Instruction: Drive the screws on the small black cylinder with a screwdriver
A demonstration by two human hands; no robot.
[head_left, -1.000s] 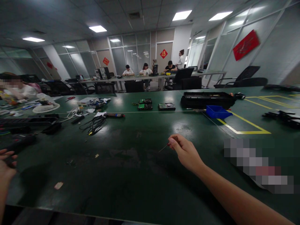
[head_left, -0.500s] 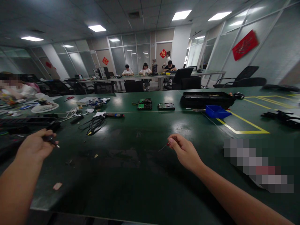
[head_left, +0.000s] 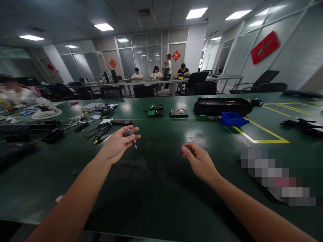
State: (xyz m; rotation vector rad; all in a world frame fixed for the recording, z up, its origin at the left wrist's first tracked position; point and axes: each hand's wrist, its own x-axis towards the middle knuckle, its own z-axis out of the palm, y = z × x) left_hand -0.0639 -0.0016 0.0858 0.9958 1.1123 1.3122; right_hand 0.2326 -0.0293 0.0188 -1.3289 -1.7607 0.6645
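My left hand (head_left: 117,144) is above the middle of the green table, closed on a small dark cylindrical part (head_left: 128,133) between thumb and fingers. A pale, thin tip (head_left: 135,146) sticks out of the part, pointing down and right. To the right, my right hand (head_left: 198,161) is wrapped round the handle of a thin screwdriver (head_left: 177,155). Its narrow metal shaft points down and left, and a bit of red shows by the fingertips. The two hands are apart, with bare tabletop between them.
Circuit-board assemblies (head_left: 155,111) and a hard drive (head_left: 179,113) lie ahead. Beyond my right hand are a black casing (head_left: 223,107) and a blue bin (head_left: 234,119). Black cable (head_left: 99,132) coils at left near an electric screwdriver (head_left: 122,122). A blurred-out object (head_left: 275,178) lies right.
My left hand has moved right from the table's left side toward the middle, carrying the dark part. My right hand with the screwdriver has stayed nearly in place.
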